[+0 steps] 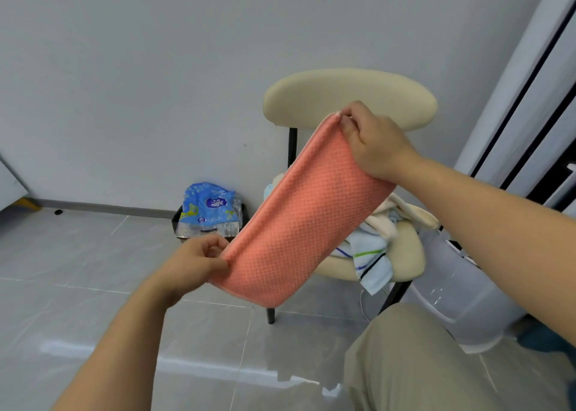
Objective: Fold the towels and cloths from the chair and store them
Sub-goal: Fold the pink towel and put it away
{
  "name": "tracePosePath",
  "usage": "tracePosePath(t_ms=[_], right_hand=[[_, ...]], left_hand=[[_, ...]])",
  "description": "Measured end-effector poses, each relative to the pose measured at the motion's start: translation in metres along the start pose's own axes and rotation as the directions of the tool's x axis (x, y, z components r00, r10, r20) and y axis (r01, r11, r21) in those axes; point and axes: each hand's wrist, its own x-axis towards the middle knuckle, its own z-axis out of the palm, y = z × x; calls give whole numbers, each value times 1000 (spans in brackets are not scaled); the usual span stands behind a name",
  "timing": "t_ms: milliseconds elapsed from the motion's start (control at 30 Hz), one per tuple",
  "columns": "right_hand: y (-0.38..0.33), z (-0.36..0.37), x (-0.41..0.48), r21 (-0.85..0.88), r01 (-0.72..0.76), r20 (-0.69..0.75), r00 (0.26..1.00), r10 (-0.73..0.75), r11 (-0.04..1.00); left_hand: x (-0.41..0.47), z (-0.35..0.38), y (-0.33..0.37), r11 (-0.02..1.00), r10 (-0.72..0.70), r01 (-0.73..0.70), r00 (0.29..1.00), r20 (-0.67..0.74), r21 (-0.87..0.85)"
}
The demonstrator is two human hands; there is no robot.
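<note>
An orange waffle-weave cloth [299, 220] hangs folded over and stretched on a slant in front of me. My left hand [193, 264] pinches its lower left end. My right hand [371, 139] pinches its upper end, near the chair's backrest. Behind the cloth stands a cream chair [349, 99] with black legs. On its seat lies a heap of cloths: a light blue striped towel [371, 261] hanging over the front edge and a cream cloth [392, 214] on top. Part of the heap is hidden by the orange cloth.
A small black bin [180, 220] holding a blue plastic bag [208, 205] stands against the grey wall left of the chair. A white translucent container [461, 289] sits right of the chair. My knee in beige trousers [414, 354] is at the lower right. The floor is grey tile.
</note>
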Motion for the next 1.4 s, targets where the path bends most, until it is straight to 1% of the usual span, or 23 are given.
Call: tracePosePath(t_ms=[100, 133, 167, 233, 300, 367, 400, 467, 567, 633, 733, 867, 1000, 1067, 1167, 1267, 1333, 1400], right_hand=[[-20, 0, 7, -35, 50, 63, 997, -48, 998], [-26, 1, 9, -38, 61, 81, 995, -58, 997], [-30, 2, 11, -35, 64, 91, 994, -61, 997], [-33, 3, 15, -31, 42, 84, 996, -39, 999], [-30, 6, 18, -42, -18, 67, 998, 21, 999], [-26, 12, 17, -53, -85, 77, 993, 89, 995], [-25, 16, 14, -51, -105, 92, 990, 109, 993], [-26, 25, 9, -27, -102, 113, 988, 104, 994], [-36, 32, 7, -6, -60, 104, 993, 60, 998], [-44, 33, 8, -9, -37, 102, 994, 38, 999], [-49, 35, 9, -9, -9, 109, 994, 10, 1000], [-50, 38, 4, 37, 19, 102, 995, -22, 999], [-56, 39, -1, 41, 88, 86, 992, -91, 995], [-64, 38, -1, 30, 134, 80, 987, -136, 991], [-78, 36, 4, -26, 196, 74, 978, -194, 980], [-87, 35, 9, -84, 217, 110, 972, -207, 973], [-89, 36, 11, -93, 212, 117, 973, -201, 973], [-84, 37, 13, -99, 173, 121, 980, -160, 980]], left_hand=[[1, 2, -8, 981, 34, -40, 999, 35, 188], [0, 1, -10, 976, 38, -46, 998, 40, 213], [-1, 1, -11, 979, 32, -37, 999, 25, 199], [-3, -3, -11, 995, -2, 8, 998, -64, 103], [-7, -9, -7, 998, -47, 39, 984, -171, -50], [-15, -15, -1, 984, -81, 42, 973, -216, -176], [-18, -17, 0, 980, -77, 31, 971, -227, -197], [-23, -20, -4, 993, -67, 45, 976, -205, -109], [-24, -19, -14, 997, -61, 65, 991, -122, 32], [-22, -22, -22, 993, -30, 38, 997, -77, 108], [-21, -23, -26, 970, -10, 29, 997, -79, 243], [-21, -23, -22, 943, -25, 62, 993, -115, 327], [-21, -15, -18, 896, -42, 72, 996, -77, 439], [-20, -11, -17, 892, -66, 83, 996, -55, 444], [-18, -8, -20, 916, -113, 96, 993, 21, 389], [-19, -6, -22, 939, -122, 93, 990, 67, 330], [-21, -7, -21, 956, -121, 100, 991, 61, 277], [-23, -12, -20, 956, -125, 115, 992, 20, 272]])
